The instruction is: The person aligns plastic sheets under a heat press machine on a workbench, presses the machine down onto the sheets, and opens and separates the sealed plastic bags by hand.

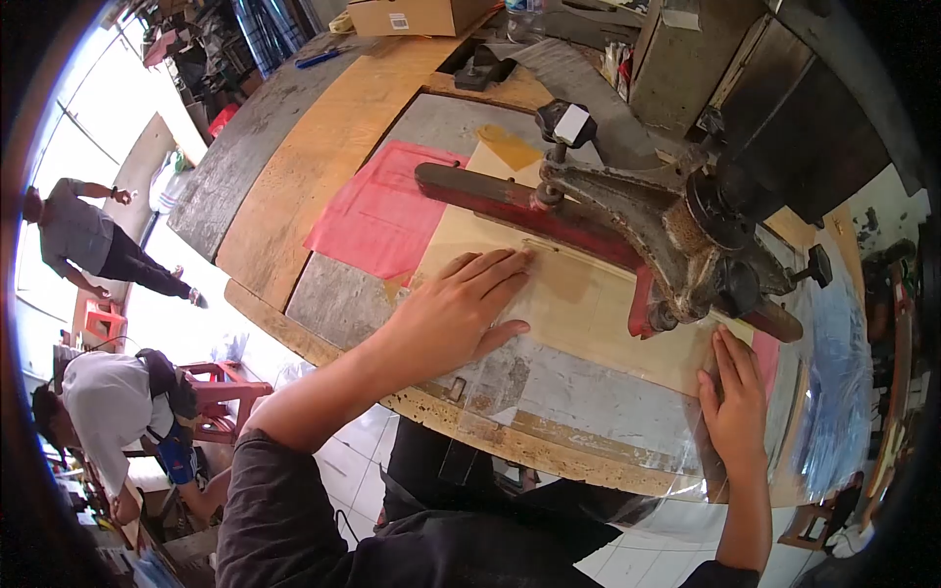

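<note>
My left hand (466,312) lies flat on a pale yellow sheet (578,328), its fingers stretched out toward a long metal bar (480,191) and the thumb apart. Near the sheet's right end rests my right hand (735,407), fingers extended and touching the edge, holding nothing. The bar crosses over the sheet and belongs to a cast metal press arm (627,201) with black knobs. A pink sheet (377,211) lies beneath at the left, and some pink shows at the right end too. Whether the bar presses on the sheet I cannot tell.
Clear plastic sheets (833,412) hang over the table's right side. A cardboard box (412,18) and a blue pen (317,59) lie at the back. At the left, one person (93,230) walks and another (118,402) bends near a red stool (221,392).
</note>
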Available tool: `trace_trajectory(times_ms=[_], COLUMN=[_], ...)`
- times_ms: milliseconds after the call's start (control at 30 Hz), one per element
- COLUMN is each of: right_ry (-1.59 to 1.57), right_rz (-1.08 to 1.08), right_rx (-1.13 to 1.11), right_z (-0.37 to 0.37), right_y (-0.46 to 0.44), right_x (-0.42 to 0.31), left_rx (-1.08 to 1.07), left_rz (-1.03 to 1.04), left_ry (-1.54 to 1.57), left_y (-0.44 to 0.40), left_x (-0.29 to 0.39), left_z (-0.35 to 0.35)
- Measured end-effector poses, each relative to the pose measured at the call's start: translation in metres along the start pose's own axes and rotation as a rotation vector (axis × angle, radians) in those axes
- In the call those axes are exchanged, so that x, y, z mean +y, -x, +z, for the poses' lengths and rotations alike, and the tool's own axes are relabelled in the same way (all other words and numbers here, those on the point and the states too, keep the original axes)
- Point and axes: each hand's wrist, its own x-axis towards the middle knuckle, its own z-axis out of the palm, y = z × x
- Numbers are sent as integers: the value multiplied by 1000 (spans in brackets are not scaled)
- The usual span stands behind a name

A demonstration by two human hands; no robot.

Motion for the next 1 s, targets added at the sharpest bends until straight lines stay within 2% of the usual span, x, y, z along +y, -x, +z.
trace_trajectory(times_ms=[1000], right_ry=[-58], right_rz=[22], right_rx=[5], right_z=[-1], right_y=[-3], right_x=[-1], left_rx=[-53], left_rz=[-42], left_ry=[-12], left_y=[-3], left_x=[1], left_z=[-1])
